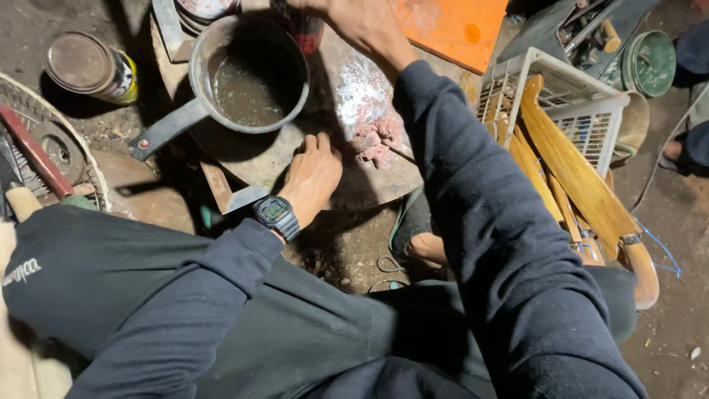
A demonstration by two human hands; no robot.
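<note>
Now the left hand (314, 174) rests flat and empty beside the pot (251, 74); the right hand (362, 26) reaches past it, grip hidden, toward the red can (299, 26).

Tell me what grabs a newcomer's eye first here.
A battered grey metal saucepan holding murky liquid sits top centre on a round worn board. The left hand, with a dark digital wristwatch, rests just below it. The right hand reaches up toward a red can.
</note>
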